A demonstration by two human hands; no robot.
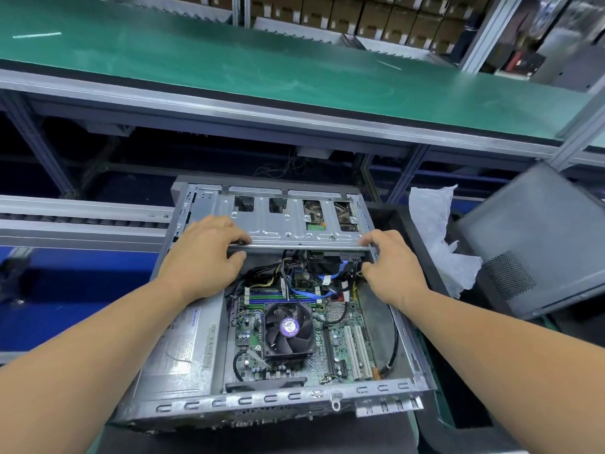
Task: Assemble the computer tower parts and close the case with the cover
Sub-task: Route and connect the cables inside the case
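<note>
Hands [294,257] grip drive cage [288,217] (grey metal) over open case [406,385].

I see cables [307,276] crowding the gap under the drive cage [288,221]; the fan [288,326] fills mid-case, and the cover [537,244] blocks the right.

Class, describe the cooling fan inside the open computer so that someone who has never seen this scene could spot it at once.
Start at the open computer case lying flat, nearer than the green conveyor belt. Inside it, find the green motherboard, right of the silver power supply. The cooling fan sits near the board's middle: a square black frame with curved blades and a round purple sticker on its hub, the only such part there.
</note>
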